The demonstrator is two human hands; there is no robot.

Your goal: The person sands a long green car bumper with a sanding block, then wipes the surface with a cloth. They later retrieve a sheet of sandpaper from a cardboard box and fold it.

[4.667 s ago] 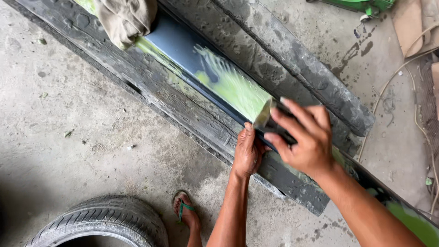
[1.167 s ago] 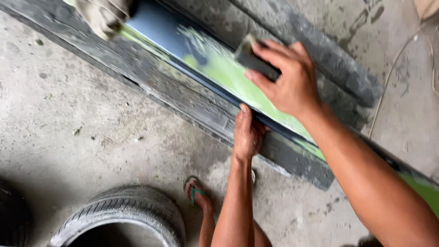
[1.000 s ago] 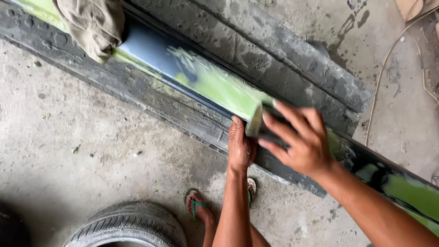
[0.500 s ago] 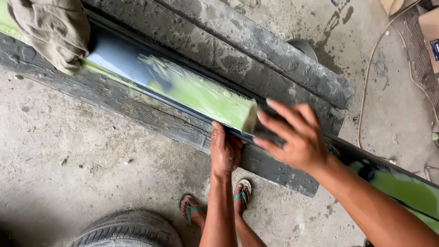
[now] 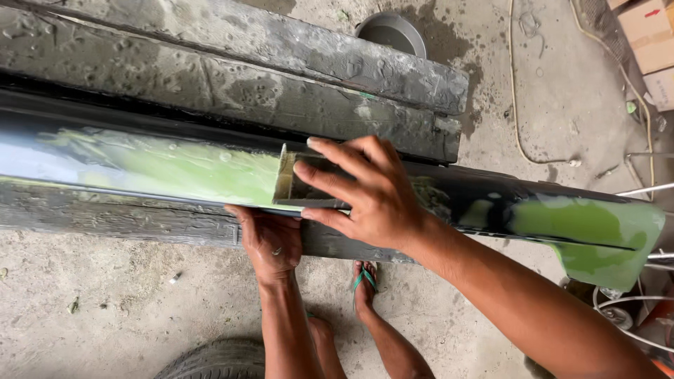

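Note:
A long dark car body panel with wet green filler patches lies across weathered wooden planks. My right hand presses a small sanding block flat on the green area in the panel's middle. My left hand grips the panel's near lower edge just below the block, fingers hooked over the rim. The panel's right end is coated green and hangs past the planks.
My foot in a green sandal stands on the concrete floor under the panel. A tyre lies at the bottom edge. A grey metal bowl, a cord and cardboard boxes are behind and to the right.
The sanding block and my right hand have slid back and forth along the green filler. The view has shifted right, so the cloth at the panel's left end is out of view.

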